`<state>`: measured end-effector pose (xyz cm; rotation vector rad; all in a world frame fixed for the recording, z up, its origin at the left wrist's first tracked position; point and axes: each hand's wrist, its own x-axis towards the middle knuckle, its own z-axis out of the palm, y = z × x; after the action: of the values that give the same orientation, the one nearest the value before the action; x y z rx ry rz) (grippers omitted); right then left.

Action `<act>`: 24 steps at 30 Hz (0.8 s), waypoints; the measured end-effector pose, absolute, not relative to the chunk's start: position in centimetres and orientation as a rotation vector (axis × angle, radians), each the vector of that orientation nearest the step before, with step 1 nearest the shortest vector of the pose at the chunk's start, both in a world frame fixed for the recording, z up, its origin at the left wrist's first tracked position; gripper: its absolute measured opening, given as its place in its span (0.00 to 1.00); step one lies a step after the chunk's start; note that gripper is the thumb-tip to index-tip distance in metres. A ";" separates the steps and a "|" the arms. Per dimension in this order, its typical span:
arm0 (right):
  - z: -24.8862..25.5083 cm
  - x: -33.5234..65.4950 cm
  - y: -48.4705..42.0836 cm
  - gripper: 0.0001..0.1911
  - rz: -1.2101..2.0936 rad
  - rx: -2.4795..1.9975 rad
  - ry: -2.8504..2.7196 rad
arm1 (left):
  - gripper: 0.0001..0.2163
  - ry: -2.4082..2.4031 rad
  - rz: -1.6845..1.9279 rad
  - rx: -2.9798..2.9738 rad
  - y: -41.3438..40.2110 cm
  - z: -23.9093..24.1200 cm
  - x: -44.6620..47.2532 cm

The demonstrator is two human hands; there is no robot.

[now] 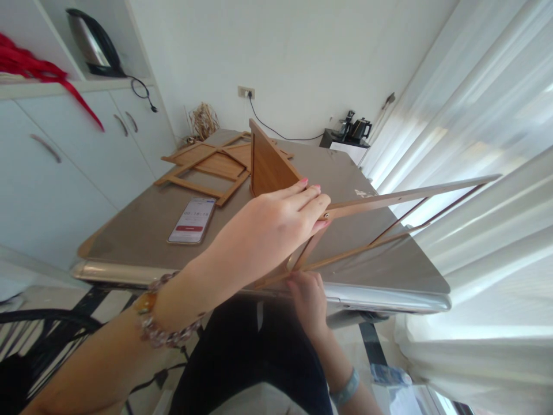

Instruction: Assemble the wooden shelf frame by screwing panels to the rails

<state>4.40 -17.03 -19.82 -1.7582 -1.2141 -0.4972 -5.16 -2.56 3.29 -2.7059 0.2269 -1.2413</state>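
My left hand (276, 227) is closed on the top rail of a thin wooden frame (415, 193), which stands on edge over the grey table (142, 230) and reaches out to the right. A brown wooden panel (268, 167) rises upright just behind my fingers, joined to the frame. Lower down, my right hand (309, 297) grips the frame's bottom corner near the table's front edge. A beaded bracelet sits on my left wrist.
More wooden frame pieces (207, 164) lie flat at the table's far left. A phone (192, 220) with a lit screen lies face up near them. White cabinets (64, 155) stand on the left, a kettle (93, 43) on the shelf, curtains (488, 132) on the right.
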 end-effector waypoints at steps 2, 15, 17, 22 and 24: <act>-20.5 4.4 -16.9 0.08 -0.495 -1.744 -1.102 | 0.10 0.218 -1.230 -2.719 -2.5 3.3 -5.2; -20.1 5.7 -17.8 0.24 -0.607 -1.805 -1.087 | 0.09 0.238 -1.241 -2.697 -2.5 3.4 -5.2; -20.2 5.7 -18.1 0.21 -0.582 -1.833 -1.107 | 0.09 0.238 -1.239 -2.702 -2.5 3.4 -5.2; -20.1 6.3 -19.2 0.14 -0.546 -1.855 -1.238 | 0.09 0.223 -1.245 -2.707 -2.6 3.4 -5.1; -19.9 6.8 -19.5 0.15 -0.542 -1.832 -1.311 | 0.09 0.227 -1.242 -2.708 -2.6 3.4 -5.1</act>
<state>6.77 -19.51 -19.92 -1.8322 -1.3111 -0.5415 -5.15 -2.60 3.36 -2.7082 0.2266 -1.2423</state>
